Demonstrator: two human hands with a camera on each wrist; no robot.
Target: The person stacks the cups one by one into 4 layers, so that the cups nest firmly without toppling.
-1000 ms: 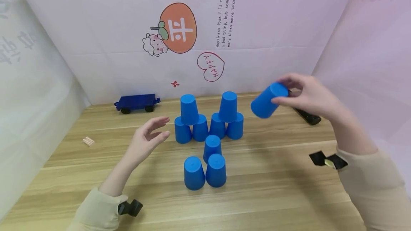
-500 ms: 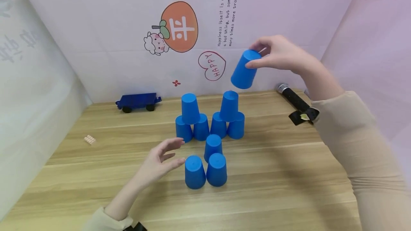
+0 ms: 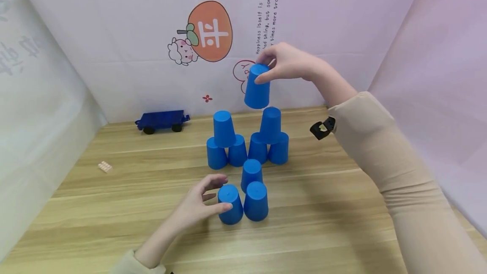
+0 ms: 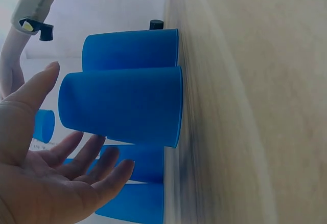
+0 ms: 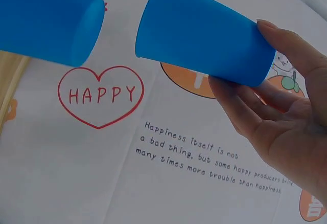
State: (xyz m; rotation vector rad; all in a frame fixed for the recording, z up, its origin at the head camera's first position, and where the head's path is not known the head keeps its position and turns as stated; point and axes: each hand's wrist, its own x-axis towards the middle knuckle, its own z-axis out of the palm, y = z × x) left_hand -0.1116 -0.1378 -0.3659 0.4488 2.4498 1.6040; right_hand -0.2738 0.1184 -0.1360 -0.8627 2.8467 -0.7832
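High above the stacked cups, my right hand (image 3: 291, 62) pinches an upside-down blue cup (image 3: 257, 92) near its base between thumb and fingers. Behind the table's middle, two blue cups, the left top cup (image 3: 224, 129) and the right top cup (image 3: 270, 126), each stand mouth down across a pair of lower cups. Closer in, three more inverted cups form a cluster. My left hand (image 3: 194, 206) is spread beside the front left cup (image 3: 230, 208), thumb and fingers on either side of it; the left wrist view shows the palm apart from the nearest cup (image 4: 122, 104).
A dark blue toy wagon (image 3: 161, 121) stands at the back left of the wooden table (image 3: 304, 236). A small pale block piece (image 3: 104, 166) lies left. White printed cloth (image 3: 144, 33) hangs behind and at both sides. The right forearm hides most of a black microphone.
My right hand has carried its cup up and leftward from the right side to above the stacks. My left hand has moved right and nearer, to the front left cup.
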